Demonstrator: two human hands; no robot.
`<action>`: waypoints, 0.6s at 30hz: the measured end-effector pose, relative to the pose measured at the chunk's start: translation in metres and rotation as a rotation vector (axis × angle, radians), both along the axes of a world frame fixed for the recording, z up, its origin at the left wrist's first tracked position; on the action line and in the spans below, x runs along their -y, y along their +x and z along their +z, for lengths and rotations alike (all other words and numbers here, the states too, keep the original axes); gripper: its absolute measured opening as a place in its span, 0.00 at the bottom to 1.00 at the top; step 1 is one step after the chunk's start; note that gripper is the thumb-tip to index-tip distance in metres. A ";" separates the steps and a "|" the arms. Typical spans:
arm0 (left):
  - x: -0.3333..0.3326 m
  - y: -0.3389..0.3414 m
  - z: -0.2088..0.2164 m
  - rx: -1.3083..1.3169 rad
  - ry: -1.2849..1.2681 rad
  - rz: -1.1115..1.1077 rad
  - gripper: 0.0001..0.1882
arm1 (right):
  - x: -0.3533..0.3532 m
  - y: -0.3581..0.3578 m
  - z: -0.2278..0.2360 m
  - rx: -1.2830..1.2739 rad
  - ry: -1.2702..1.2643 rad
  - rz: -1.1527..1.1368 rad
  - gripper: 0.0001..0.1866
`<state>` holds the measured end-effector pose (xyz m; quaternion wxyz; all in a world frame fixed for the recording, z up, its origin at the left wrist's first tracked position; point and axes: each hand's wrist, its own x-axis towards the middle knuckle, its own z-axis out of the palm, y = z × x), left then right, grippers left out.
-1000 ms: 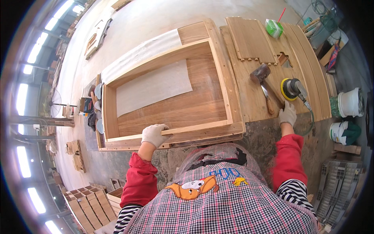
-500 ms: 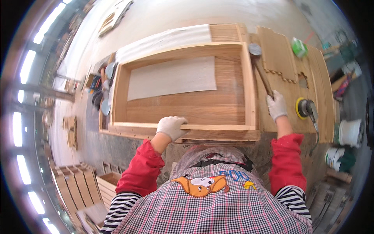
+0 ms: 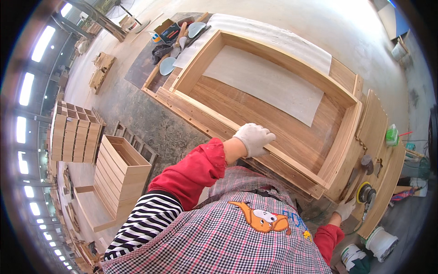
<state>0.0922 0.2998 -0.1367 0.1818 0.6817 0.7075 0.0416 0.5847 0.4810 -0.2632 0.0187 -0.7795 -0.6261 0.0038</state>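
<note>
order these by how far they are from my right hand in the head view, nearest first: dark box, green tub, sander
1. Sander: nearest, just up and to the right of the right hand.
2. Green tub: farther up the picture, on the right.
3. Dark box: farthest, at the upper left.

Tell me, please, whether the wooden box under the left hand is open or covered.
Open: no lid lies over the wooden box, and the white sheet inside shows.
</note>
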 end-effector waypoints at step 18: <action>-0.088 -0.070 0.180 0.182 0.379 0.159 0.25 | 0.025 -0.013 0.013 -0.223 0.238 0.227 0.29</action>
